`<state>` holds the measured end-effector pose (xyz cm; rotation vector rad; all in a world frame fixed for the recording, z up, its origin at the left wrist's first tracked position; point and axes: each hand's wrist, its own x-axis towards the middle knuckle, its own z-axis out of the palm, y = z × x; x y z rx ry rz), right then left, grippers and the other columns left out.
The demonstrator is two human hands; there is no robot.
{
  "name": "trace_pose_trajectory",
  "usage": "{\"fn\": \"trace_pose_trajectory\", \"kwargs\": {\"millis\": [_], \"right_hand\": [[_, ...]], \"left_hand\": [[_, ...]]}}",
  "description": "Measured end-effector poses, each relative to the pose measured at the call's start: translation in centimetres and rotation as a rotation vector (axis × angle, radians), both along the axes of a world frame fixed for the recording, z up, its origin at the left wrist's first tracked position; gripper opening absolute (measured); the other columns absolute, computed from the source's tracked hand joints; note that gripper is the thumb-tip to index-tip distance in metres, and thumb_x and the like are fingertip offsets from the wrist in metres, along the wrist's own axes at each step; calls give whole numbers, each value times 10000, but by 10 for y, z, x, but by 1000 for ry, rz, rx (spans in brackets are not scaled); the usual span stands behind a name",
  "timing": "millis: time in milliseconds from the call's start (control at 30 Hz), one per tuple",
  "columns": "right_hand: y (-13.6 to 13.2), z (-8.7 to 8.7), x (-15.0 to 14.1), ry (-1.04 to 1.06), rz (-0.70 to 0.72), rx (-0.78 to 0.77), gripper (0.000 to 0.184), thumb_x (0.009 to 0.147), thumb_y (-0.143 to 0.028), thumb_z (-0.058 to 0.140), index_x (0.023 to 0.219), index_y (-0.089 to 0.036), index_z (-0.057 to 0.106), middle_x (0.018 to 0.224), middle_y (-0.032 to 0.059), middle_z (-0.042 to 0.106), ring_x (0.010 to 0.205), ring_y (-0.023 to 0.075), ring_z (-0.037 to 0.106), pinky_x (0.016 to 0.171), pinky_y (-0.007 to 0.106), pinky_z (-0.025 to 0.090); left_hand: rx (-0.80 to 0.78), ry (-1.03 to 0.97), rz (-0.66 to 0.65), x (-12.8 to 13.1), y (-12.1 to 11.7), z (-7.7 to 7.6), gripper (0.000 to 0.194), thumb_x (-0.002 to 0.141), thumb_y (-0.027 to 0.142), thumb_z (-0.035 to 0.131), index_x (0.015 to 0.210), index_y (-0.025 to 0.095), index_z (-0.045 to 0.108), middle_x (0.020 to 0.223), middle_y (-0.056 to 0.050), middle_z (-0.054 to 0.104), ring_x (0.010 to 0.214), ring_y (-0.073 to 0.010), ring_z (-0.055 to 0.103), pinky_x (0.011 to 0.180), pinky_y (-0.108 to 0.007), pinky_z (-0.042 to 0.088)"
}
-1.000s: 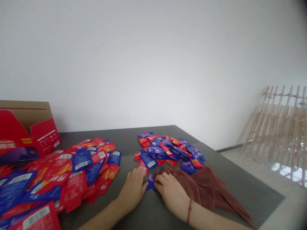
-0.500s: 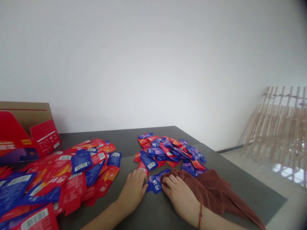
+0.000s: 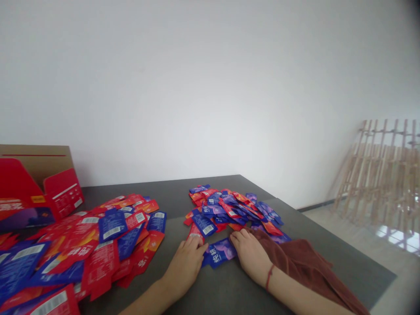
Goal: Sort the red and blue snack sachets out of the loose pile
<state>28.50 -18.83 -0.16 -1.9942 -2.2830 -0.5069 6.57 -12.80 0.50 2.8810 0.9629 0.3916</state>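
A blue sachet (image 3: 218, 254) lies flat on the dark grey table (image 3: 216, 293), between my two hands. My left hand (image 3: 184, 267) rests palm down with its fingertips on the sachet's left end, fingers stretched out. My right hand (image 3: 252, 256) lies on the edge of a brown cloth (image 3: 305, 264), fingers flat and touching the sachet's right end. Just beyond the hands sits a small heap of blue and red sachets (image 3: 229, 209).
A large spread of bigger red and blue packets (image 3: 82, 245) covers the table's left side. A red carton (image 3: 33, 197) with a brown flap stands at the far left. A white wall is behind, and a wooden lattice frame (image 3: 380, 175) leans at the right.
My right hand slid rightward with the brown cloth, uncovering the blue sachet, which now lies fully in view. The left hand barely moved.
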Motion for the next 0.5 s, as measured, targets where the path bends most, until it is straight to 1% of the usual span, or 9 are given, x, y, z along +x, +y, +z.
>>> {"fn": "trace_pose_trajectory", "kwargs": {"millis": [100, 200, 300, 367, 433, 500], "right_hand": [[-6, -7, -1, -41, -33, 21, 384, 872, -24, 414, 1200, -100, 599, 1143, 137, 619, 1024, 274, 507, 890, 404, 406], [-6, -5, -19, -36, -18, 6, 355, 877, -37, 415, 1160, -100, 619, 1110, 139, 626, 1005, 275, 510, 875, 403, 407], [-1, 4, -39, 9, 72, -34, 301, 895, -72, 428, 1106, -123, 636, 1085, 124, 631, 966, 258, 510, 844, 388, 414], [0, 8, -46, 54, 154, -56, 280, 906, -101, 437, 1111, -127, 626, 1077, 112, 634, 962, 248, 503, 838, 376, 413], [-3, 9, -45, 113, 248, -67, 274, 912, -131, 450, 1137, -135, 607, 1084, 97, 633, 972, 235, 494, 853, 362, 407], [-10, 6, -37, 182, 342, -80, 271, 918, -159, 459, 1151, -163, 596, 1107, 70, 628, 975, 214, 486, 875, 341, 398]], "left_hand": [[-1, 1, -2, 1, -2, 2, 303, 933, 132, 427, 1162, 222, 604, 1062, -63, 561, 1015, -229, 501, 829, -343, 405], [9, -6, -4, 1, -1, -1, 310, 938, 126, 424, 1172, 226, 600, 1060, -60, 564, 1014, -225, 502, 824, -337, 406], [26, -8, 2, 1, 2, -7, 313, 942, 118, 420, 1172, 231, 599, 1062, -58, 567, 1007, -223, 503, 820, -340, 405], [34, -12, -4, 1, 4, -10, 323, 931, 104, 433, 1168, 248, 598, 1068, -51, 567, 1012, -221, 502, 823, -342, 401], [41, -10, -10, 0, 6, -12, 341, 912, 83, 452, 1166, 260, 597, 1077, -45, 566, 1023, -222, 499, 827, -345, 398], [45, -2, -12, 0, 7, -13, 344, 908, 79, 457, 1164, 261, 598, 1074, -45, 567, 1022, -225, 501, 827, -350, 397]]}}
